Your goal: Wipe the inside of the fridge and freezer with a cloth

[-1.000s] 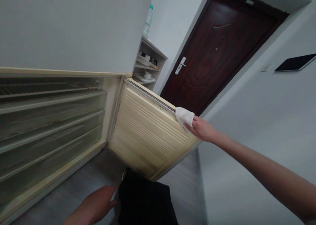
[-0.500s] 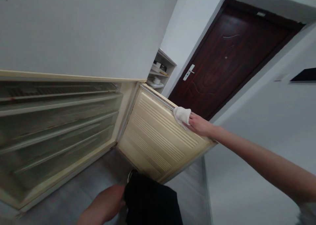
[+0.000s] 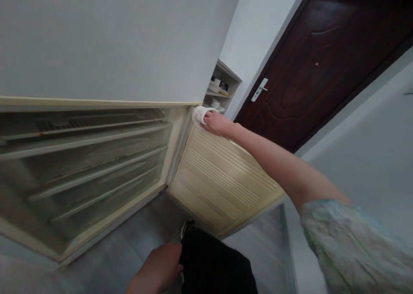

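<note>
My right hand [image 3: 217, 122] grips a white cloth [image 3: 198, 115] and presses it on the top edge of the open freezer door [image 3: 222, 177], close to the hinge corner. The door is cream-coloured, with ribbed bands across its inner panel. My left hand [image 3: 164, 261] hangs low beside my black-clad leg [image 3: 216, 264]; its fingers are blurred and partly hidden against the leg. To the left is the freezer compartment [image 3: 176, 139], with several clear-fronted drawers [image 3: 106, 150] inside and a pale frame around them.
A dark red-brown door [image 3: 300, 66] with a metal handle [image 3: 260, 90] stands beyond at the upper right. Small shelves [image 3: 226, 81] holding white items sit behind the hinge corner. Grey floor [image 3: 125, 242] lies below, and a white wall [image 3: 364, 156] is to the right.
My right hand has slid the white cloth along the door's top edge, from its middle leftward to the hinge corner. The view has shifted a little to the left.
</note>
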`<state>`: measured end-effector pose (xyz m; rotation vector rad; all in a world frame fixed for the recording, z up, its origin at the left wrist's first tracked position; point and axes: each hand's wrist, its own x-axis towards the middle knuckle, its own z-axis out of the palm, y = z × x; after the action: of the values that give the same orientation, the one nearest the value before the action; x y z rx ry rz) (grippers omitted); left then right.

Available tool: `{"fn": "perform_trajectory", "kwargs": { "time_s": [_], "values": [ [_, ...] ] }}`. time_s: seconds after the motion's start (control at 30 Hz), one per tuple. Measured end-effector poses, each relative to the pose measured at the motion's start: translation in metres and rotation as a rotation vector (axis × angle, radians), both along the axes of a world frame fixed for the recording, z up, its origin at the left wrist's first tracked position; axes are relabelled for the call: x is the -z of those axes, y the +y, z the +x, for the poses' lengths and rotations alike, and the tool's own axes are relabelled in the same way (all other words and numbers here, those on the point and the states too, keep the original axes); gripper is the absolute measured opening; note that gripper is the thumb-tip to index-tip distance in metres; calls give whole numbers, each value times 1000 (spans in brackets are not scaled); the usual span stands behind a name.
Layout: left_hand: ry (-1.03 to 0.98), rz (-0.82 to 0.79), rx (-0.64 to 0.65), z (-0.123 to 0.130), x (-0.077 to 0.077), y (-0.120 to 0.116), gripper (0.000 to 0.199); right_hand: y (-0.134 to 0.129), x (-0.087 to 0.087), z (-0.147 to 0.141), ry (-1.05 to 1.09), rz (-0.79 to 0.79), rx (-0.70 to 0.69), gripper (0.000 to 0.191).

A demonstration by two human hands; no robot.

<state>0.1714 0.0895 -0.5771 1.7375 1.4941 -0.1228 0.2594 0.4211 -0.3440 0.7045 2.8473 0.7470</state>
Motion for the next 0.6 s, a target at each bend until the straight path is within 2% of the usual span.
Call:
{"fn": "perform_trajectory", "kwargs": {
  "time_s": [0.17, 0.23, 0.3, 0.37, 0.43, 0.6],
  "values": [
    [-1, -14, -14, 2, -2, 4, 44, -6, 24, -27, 123, 133, 9, 38],
    [3, -20, -24, 1, -4, 4, 43, -10, 40, -32, 169, 181, -55, 41],
    [5, -23, -28, -1, -6, 3, 44, -14, 61, -41, 124, 209, -106, 44],
    [4, -25, -29, -2, -8, 1, 45, -19, 87, -53, -4, 183, -89, 42],
    [2, -30, -34, -5, -9, 0, 45, -23, 119, -66, -127, 94, -11, 39],
    [18, -47, -80, -21, -11, -4, 42, -38, 213, -89, -235, -119, 110, 31]
  ]
}}
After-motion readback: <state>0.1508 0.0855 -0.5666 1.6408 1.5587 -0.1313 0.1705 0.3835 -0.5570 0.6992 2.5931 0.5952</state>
